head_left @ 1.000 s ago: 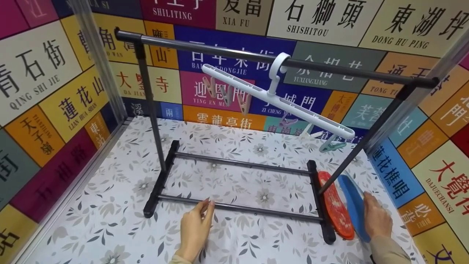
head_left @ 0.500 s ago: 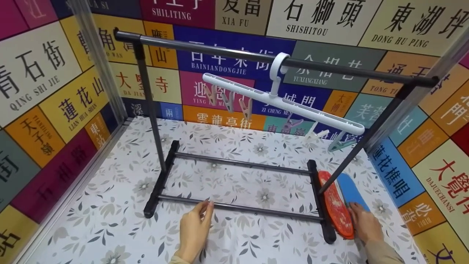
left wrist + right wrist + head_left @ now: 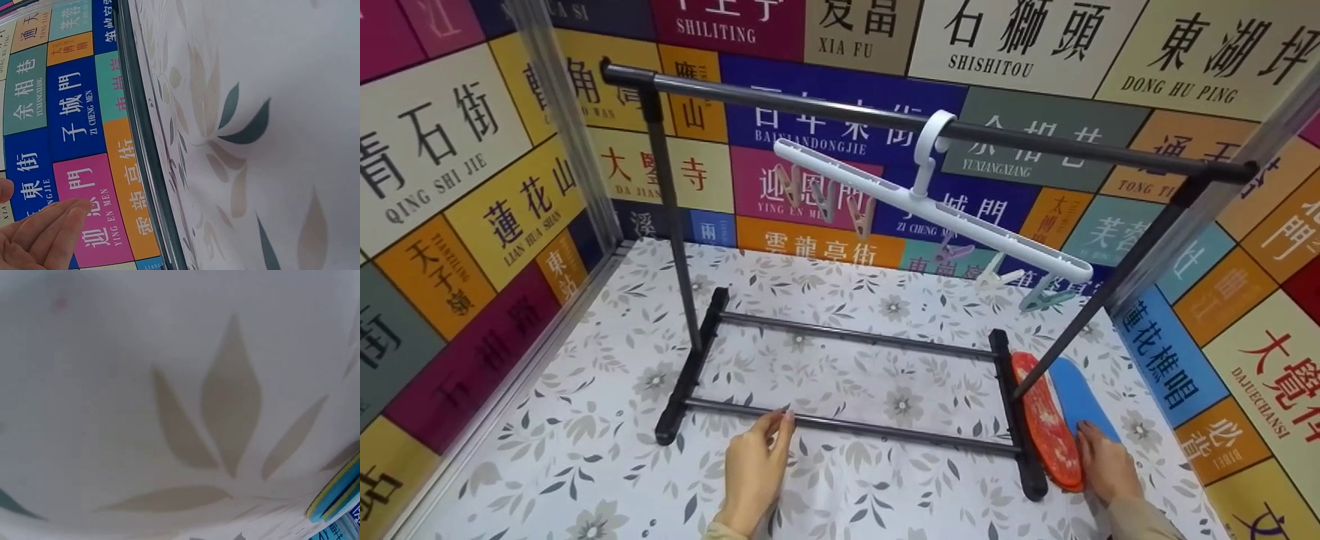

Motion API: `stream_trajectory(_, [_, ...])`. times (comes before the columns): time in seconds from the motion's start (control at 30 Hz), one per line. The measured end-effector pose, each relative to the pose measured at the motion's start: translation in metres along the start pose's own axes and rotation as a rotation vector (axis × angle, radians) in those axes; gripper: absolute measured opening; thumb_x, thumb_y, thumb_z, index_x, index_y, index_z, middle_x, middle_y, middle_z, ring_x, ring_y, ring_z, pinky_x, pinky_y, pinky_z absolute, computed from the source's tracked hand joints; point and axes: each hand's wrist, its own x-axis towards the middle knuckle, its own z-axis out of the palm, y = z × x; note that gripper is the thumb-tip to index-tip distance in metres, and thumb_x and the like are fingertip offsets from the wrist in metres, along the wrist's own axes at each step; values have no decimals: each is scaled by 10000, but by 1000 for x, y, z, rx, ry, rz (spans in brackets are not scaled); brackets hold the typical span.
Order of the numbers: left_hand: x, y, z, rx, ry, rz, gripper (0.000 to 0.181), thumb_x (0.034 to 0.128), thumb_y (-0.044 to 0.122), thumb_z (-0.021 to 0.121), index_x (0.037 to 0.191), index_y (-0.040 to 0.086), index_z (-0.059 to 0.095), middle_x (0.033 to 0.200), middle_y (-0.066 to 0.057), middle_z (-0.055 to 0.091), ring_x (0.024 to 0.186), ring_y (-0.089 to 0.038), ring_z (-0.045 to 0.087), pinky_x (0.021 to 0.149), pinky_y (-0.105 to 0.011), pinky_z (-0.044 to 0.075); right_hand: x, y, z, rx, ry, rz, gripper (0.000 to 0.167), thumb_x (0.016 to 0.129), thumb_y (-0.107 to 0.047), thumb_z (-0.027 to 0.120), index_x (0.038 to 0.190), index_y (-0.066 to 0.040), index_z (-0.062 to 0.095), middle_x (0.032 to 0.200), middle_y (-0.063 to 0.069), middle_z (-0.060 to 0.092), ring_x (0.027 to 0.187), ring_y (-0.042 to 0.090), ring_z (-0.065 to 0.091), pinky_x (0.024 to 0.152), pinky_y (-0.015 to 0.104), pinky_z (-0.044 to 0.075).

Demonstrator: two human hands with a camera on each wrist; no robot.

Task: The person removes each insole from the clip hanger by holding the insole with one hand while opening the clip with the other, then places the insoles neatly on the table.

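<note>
In the head view, my right hand covers the near end of a flat blue insole; whether its fingers pinch the insole or only rest on it is hidden. The right wrist view catches blue edges with yellow lines, but no hand. Beside the blue insole, on its left, lies a red insole with a whitish pattern. My left hand is at the front lower bar of the dark rack, fingertips close to the bar. Nothing is held in the loosely bent fingers seen by the left wrist camera.
A white hanger with several small clothes pegs hangs tilted from the rack's top bar. White leaf-patterned cloth lies beneath the rack. Panels with coloured street-name signs stand around the back and both sides.
The blue insole has gone from tilted to flat. My right hand has moved left to its near end. The hanger swings slightly; my left hand has barely moved.
</note>
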Motion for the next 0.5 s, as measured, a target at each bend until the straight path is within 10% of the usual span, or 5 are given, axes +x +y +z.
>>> stream_trajectory(0.27, [13,0,-3,49,22,34,416,991,376,584,1136,7,712,986,-115,766,879,-284,745,791,-410,587,0,-13,4,54,109,84,463,1067,-203,379,1413,102,430,1438,359,399,1309,536,412,1060,641,342])
stream_trajectory(0.5, [33,-3,-10,118,55,111,412,989,367,585,1137,5,713,988,-137,761,865,-346,732,763,-476,563,-1,-45,15,124,447,-50,349,1028,-135,476,1289,64,594,1220,330,616,1060,530,611,908,641,466])
